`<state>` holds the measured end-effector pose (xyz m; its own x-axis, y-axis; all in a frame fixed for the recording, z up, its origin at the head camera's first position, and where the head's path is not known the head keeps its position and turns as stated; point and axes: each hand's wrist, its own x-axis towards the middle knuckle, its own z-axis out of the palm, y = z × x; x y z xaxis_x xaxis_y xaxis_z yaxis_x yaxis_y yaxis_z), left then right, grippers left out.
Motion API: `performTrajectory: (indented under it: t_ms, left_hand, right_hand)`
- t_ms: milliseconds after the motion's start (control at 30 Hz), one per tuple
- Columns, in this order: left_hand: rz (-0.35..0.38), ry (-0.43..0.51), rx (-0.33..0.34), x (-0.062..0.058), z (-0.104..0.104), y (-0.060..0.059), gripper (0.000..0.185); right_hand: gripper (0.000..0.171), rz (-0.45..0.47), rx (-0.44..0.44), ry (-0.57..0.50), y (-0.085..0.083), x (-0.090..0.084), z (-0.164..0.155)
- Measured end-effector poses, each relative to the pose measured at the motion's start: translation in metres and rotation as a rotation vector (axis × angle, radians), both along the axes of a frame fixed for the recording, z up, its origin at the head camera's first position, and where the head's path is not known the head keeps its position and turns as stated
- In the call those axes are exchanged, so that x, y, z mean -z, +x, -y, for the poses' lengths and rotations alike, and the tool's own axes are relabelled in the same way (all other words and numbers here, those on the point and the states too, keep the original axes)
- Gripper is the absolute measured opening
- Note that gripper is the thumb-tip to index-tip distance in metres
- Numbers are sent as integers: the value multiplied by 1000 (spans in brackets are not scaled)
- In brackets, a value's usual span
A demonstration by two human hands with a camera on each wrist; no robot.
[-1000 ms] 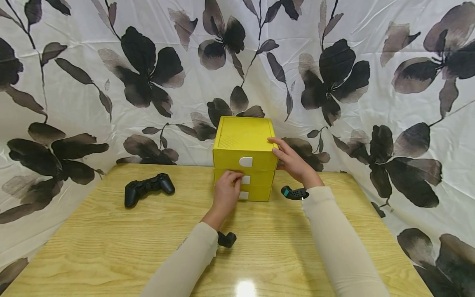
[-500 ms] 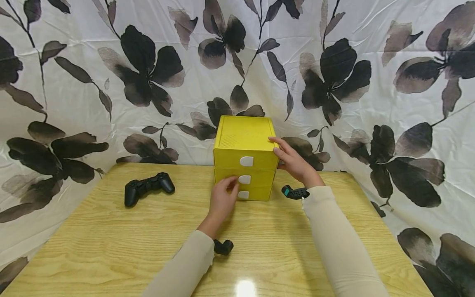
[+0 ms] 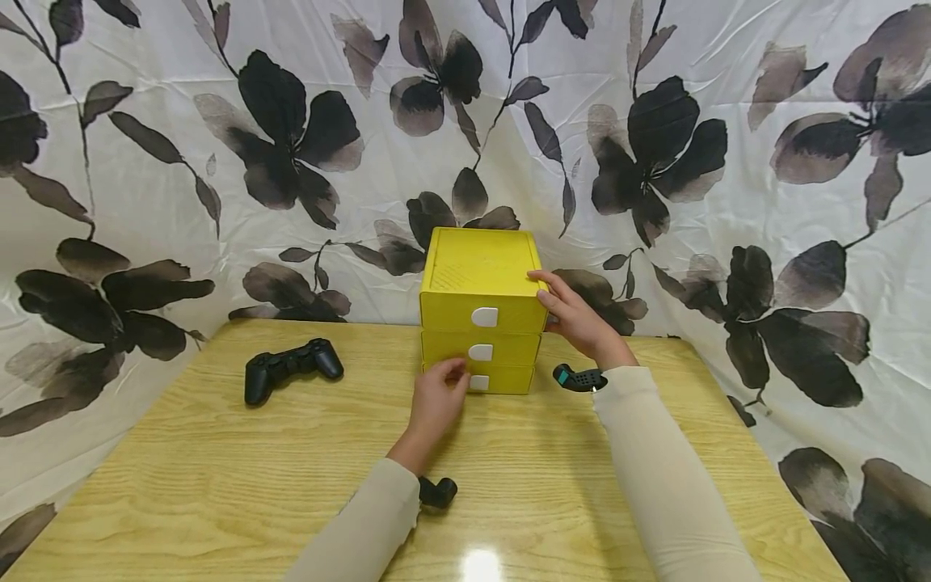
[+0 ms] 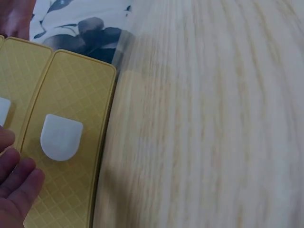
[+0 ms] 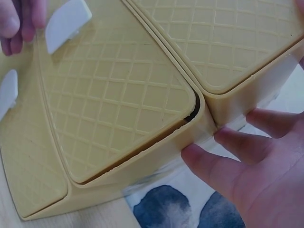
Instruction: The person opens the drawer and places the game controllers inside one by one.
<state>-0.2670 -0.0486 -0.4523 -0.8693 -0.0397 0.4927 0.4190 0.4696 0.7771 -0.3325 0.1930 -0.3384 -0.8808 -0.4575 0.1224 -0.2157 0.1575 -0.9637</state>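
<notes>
A yellow three-drawer box (image 3: 476,259) stands at the back of the table, a white pull on each drawer front. My left hand (image 3: 438,400) is in front of the lower drawers, fingers loosely bent, left of the bottom pull (image 3: 479,382). In the left wrist view its fingers (image 4: 23,185) are apart from the white pull (image 4: 61,137). My right hand (image 3: 578,322) rests against the box's right side, one finger on the top edge. Its extended fingertips (image 5: 192,151) touch the side wall in the right wrist view. The middle drawer front (image 5: 128,95) shows a narrow dark gap at its edge.
A black game controller (image 3: 292,370) lies on the wooden table (image 3: 254,485), left of the box. Behind the table hangs a white cloth (image 3: 538,48) with dark flowers. Black wrist devices (image 3: 578,378) are worn on both wrists.
My left hand has come away from the middle drawer's pull and dropped to the bottom drawer's level. The right hand stays against the box.
</notes>
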Motion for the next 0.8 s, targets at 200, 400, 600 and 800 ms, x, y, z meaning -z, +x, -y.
performTrajectory:
  t_ms: [200, 400, 600, 800]
  left_hand:
    - [48, 10, 24, 3, -1, -1, 20]
    - [84, -24, 22, 6, -1, -1, 21]
    - [100, -31, 31, 9, -2, -3, 19]
    - [120, -22, 35, 12, -4, -5, 18]
  right_hand:
    - [51, -10, -4, -1, 0, 1, 0]
    - [50, -7, 1, -5, 0, 1, 0]
    - [47, 1, 21, 2, 0, 2, 1]
    - [48, -9, 24, 5, 0, 3, 1]
